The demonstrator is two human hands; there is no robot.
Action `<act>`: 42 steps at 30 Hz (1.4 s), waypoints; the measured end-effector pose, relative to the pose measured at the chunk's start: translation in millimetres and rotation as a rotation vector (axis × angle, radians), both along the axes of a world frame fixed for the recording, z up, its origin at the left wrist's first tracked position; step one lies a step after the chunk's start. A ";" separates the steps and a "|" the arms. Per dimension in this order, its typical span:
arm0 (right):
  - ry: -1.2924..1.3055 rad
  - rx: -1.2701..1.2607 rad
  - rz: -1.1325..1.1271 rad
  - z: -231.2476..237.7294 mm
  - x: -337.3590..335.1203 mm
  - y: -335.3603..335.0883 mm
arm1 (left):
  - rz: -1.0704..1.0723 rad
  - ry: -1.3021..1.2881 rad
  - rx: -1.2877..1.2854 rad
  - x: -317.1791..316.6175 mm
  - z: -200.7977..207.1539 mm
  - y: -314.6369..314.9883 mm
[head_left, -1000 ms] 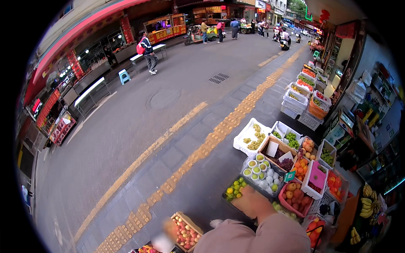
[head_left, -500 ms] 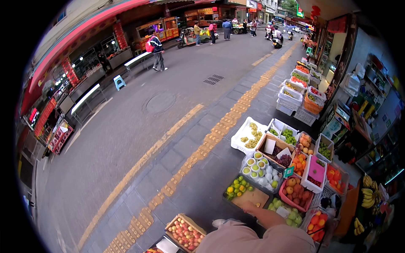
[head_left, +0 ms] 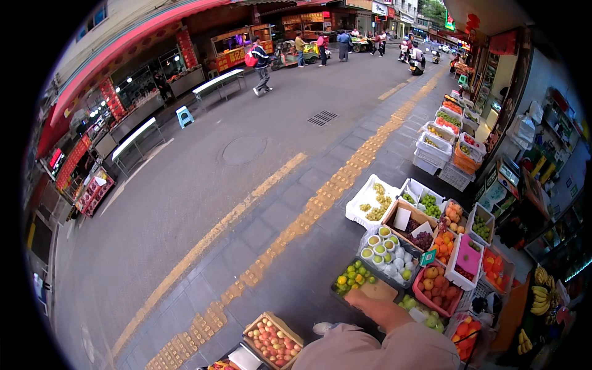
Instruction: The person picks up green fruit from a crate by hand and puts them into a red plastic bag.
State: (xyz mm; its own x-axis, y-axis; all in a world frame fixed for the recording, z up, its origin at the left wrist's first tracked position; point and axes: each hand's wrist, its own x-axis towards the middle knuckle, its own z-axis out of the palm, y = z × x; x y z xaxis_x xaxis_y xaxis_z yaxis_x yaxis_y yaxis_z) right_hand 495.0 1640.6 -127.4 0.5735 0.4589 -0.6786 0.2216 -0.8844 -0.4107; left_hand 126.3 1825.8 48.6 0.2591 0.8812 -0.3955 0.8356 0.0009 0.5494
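The grey road (head_left: pixel 203 185) runs diagonally beside a paved walkway with a yellow tactile strip (head_left: pixel 308 216). Fruit containers occupy the lower right. The dark crate (head_left: pixel 338 296) stands on the paving, adjoining the container of wrapped and green fruit (head_left: pixel 388 253). The box of red-yellow fruit (head_left: pixel 274 342) is positioned to its lower left, apart. Inside the dark crate, the cardboard sheet (head_left: pixel 385 290) covers the right portion. The right hand (head_left: pixel 361 300) extends over the crate's near part; its fingers are poorly resolved, so grip and contact cannot be determined. Green and yellow citrus fruits (head_left: pixel 354 274) fill the crate's left portion, just beyond the hand.
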 end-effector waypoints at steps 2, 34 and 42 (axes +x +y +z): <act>0.006 -0.012 0.030 -4.7 3.0 -10.3 | 0.005 0.004 -0.004 3.1 -0.1 1.5; -0.164 0.045 0.006 -77.6 36.4 -53.6 | -0.111 0.011 0.006 57.1 6.1 23.9; -0.176 0.035 0.127 -116.6 56.1 -81.3 | -0.147 -0.033 -0.004 65.2 3.7 19.8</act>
State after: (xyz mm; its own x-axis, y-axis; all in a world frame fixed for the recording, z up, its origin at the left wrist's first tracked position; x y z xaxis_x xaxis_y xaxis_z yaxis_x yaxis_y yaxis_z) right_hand 551.1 1559.3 -244.1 0.6182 0.5562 -0.5553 0.4011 -0.8309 -0.3857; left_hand 191.5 1845.7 52.3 0.3978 0.8312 -0.3883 0.8084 -0.1174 0.5768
